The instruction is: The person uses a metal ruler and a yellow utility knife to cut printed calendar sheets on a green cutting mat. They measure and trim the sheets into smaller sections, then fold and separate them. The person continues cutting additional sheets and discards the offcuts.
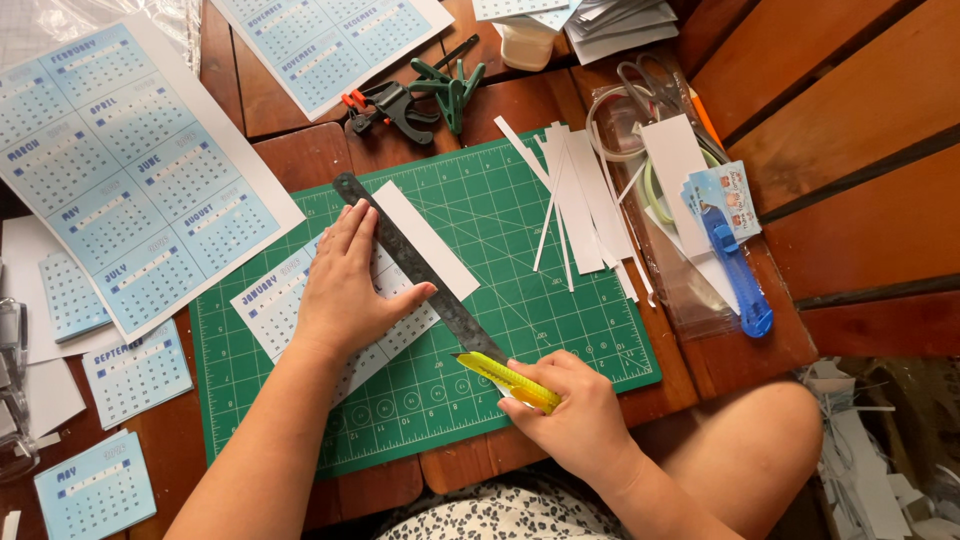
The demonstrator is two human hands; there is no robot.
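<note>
Nearest the lens, at about five o'clock, the right hand (575, 410) is clenched round a yellow utility knife (508, 380), its tip resting at the near end of a dark metal ruler (420, 265) that runs diagonally up toward eleven o'clock. The left hand (345, 285) lies flat and spread, fingers pressing the ruler and the sheet beneath it; it grasps nothing, it only pins. That sheet, a printed calendar sheet (275, 300) in pale blue and white, lies on a green cutting mat (560, 310) near the centre of the wooden table (300, 150).

Judging by how things lie, the trimming looks partly done: a white strip (425, 240) sits just beyond the ruler's far edge, a loose heap of white offcuts (580, 200) lies at one o'clock on the mat, and several small cut calendar cards (135, 372) rest at eight and nine o'clock. A large uncut calendar page (120, 160) at ten o'clock and another at twelve suggest plenty remains.

Farther out, green and black spring clamps (420, 98) sit at twelve o'clock, a blue utility knife (738, 270) at three, beside scissors (655, 85) on a clear plastic sleeve.
</note>
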